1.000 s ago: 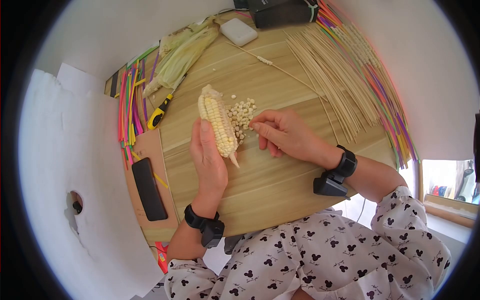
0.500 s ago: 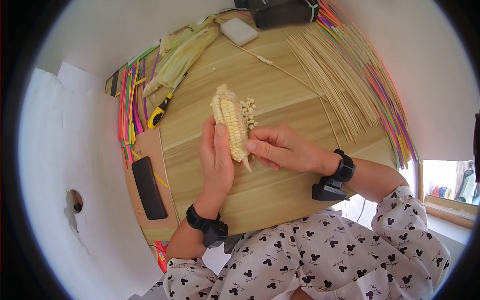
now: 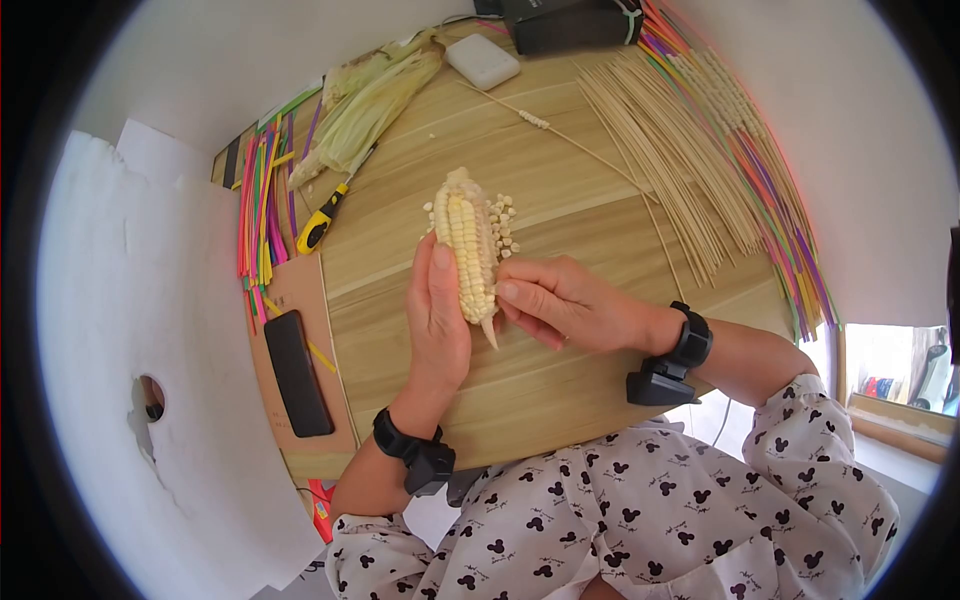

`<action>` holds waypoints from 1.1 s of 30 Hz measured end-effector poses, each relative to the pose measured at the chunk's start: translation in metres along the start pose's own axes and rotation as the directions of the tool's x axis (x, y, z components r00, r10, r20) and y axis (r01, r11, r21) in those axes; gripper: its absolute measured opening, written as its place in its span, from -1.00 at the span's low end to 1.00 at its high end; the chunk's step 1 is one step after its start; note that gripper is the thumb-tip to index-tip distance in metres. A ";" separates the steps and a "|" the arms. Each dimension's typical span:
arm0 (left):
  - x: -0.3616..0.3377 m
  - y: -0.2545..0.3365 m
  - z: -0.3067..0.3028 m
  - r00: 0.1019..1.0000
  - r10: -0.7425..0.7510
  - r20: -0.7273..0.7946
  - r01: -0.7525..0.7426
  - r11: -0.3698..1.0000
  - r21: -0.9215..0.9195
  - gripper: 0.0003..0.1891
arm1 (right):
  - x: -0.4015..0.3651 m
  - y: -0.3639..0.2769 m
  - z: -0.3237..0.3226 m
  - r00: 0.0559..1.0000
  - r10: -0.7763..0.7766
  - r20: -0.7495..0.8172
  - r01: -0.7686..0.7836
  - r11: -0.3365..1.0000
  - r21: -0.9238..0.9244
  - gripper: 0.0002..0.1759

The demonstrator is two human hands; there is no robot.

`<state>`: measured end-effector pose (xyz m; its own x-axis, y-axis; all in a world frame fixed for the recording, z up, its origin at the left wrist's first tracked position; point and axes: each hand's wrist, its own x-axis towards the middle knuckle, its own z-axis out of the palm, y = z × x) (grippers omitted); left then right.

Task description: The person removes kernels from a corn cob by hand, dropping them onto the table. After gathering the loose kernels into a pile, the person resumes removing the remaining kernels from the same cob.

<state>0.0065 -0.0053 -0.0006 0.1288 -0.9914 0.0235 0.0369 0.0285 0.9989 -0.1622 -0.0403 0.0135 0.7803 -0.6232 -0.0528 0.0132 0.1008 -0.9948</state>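
An ear of corn [image 3: 464, 250] with pale yellow kernels stands almost upright over the table, its thin pointed end toward me. Along its right side a strip is bare of kernels. My left hand [image 3: 438, 325] is closed around the ear from the left, thumb lying on the kernels. My right hand [image 3: 568, 305] has thumb and forefinger pinched together against the ear's lower right edge; what sits between these fingertips is hidden. Loose corn kernels [image 3: 504, 225] lie on the table behind the ear, a few showing at its left.
Corn husks [image 3: 375, 105], a yellow-black screwdriver [image 3: 320, 222] and coloured strips [image 3: 262, 205] lie at left, above a phone [image 3: 298, 375] on brown board [image 3: 345, 400]. Thin wooden sticks [image 3: 670, 160] fan out at right. A white case [image 3: 483, 61] and black box [image 3: 570, 25] stand at back.
The ear of corn has shifted slightly right and down and is a little more upright. Both hands moved along with it, keeping their hold. More kernels show at its left.
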 end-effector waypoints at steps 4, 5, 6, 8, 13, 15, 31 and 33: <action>0.003 -0.008 0.000 0.997 0.059 -0.039 -0.059 0.998 0.005 -0.48 | 0.002 0.003 -0.005 0.999 0.043 0.013 -0.044 0.994 0.100 -0.62; 0.003 -0.007 -0.002 0.998 -0.047 -0.045 0.043 0.994 -0.096 -0.48 | 0.003 0.006 -0.007 0.998 0.059 -0.021 -0.056 0.993 0.108 -0.62; 0.003 -0.006 -0.004 0.987 -0.153 -0.040 0.143 0.970 -0.196 -0.48 | 0.003 0.009 -0.009 0.996 0.075 -0.055 -0.068 0.991 0.117 -0.62; 0.005 -0.003 -0.007 0.987 -0.142 -0.070 0.125 0.971 -0.202 -0.49 | 0.005 0.014 -0.012 0.986 0.122 -0.118 -0.108 0.987 0.119 -0.61; 0.007 -0.005 -0.010 0.989 -0.104 -0.109 0.083 0.980 -0.183 -0.51 | 0.008 0.012 -0.009 0.960 0.208 -0.186 -0.187 0.975 0.123 -0.60; 0.007 -0.006 -0.007 0.991 -0.093 -0.092 0.077 0.983 -0.167 -0.53 | 0.007 0.012 -0.008 0.969 0.167 -0.180 -0.147 0.982 0.120 -0.61; 0.000 -0.013 -0.004 1.000 0.001 0.012 0.001 0.989 -0.148 -0.48 | 0.002 -0.003 0.001 0.997 -0.014 -0.080 0.000 0.985 -0.175 -0.67; 0.000 -0.014 -0.004 1.000 0.005 0.006 -0.004 0.990 -0.140 -0.48 | 0.001 -0.003 0.002 0.995 -0.045 -0.090 0.024 0.975 -0.223 -0.70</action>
<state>0.0096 -0.0055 -0.0144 0.1232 -0.9920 0.0284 0.1749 0.0499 0.9833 -0.1602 -0.0402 0.0169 0.7196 -0.6942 -0.0151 -0.1074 -0.0899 -0.9901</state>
